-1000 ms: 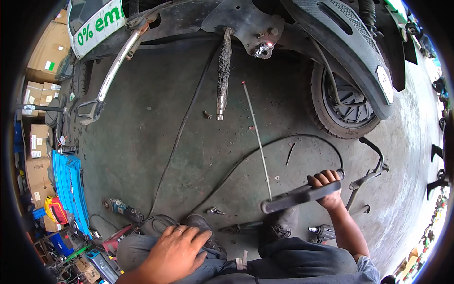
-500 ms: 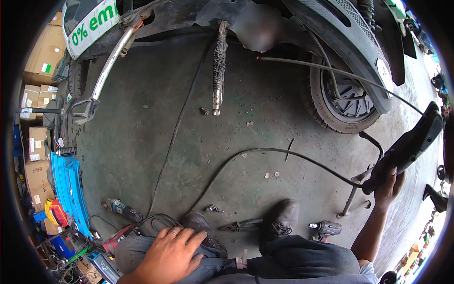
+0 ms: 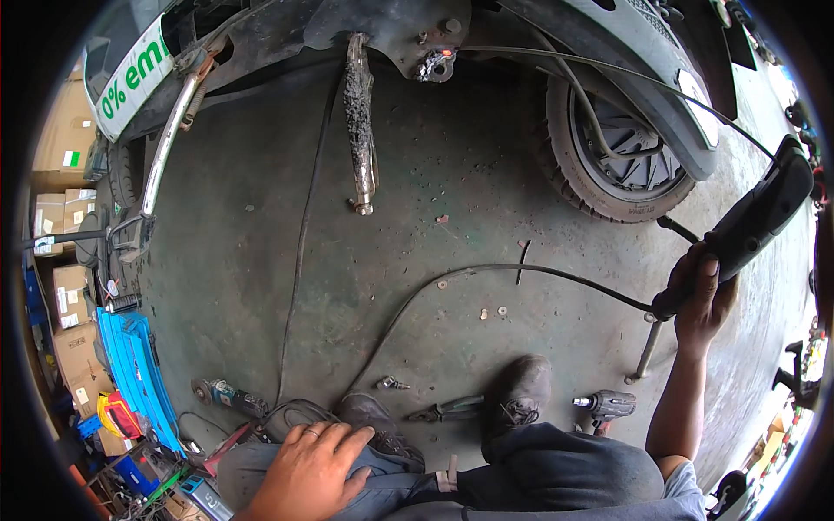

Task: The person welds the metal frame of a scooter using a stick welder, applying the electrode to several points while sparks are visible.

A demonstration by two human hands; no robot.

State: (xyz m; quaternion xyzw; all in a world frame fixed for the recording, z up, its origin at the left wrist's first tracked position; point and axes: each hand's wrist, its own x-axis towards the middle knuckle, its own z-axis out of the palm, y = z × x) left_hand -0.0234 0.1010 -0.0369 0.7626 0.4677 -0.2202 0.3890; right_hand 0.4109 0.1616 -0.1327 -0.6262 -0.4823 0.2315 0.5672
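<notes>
My right hand (image 3: pixel 705 300) grips a bulky black welding electrode holder (image 3: pixel 756 213), raised at the right. A long thin welding rod (image 3: pixel 608 62) runs from its top end leftward to a metal lug (image 3: pixel 434 67) under the scooter's frame. An orange glow shows on the lug by the rod's tip; I cannot tell whether they touch. From the holder's lower end a black cable (image 3: pixel 521 267) curves across the floor. My left hand (image 3: pixel 313 469) lies with fingers spread on my left thigh, holding nothing. Left of the lug, a crusted metal stand leg (image 3: pixel 360 130) points downward.
The scooter's wheel (image 3: pixel 643 174) stands at upper right, its side stand (image 3: pixel 174 130) at left. Around my boots lie an angle grinder (image 3: pixel 228 397), pliers (image 3: pixel 443 412), a small metal fitting (image 3: pixel 393 382) and a cordless impact wrench (image 3: pixel 606 404). Cardboard boxes (image 3: pixel 74 295) line the left.
The rod's tip has risen from below the frame to the lug, as my right hand lifted the holder slightly. The scooter sits further left in view. A blurred patch no longer hides the lug.
</notes>
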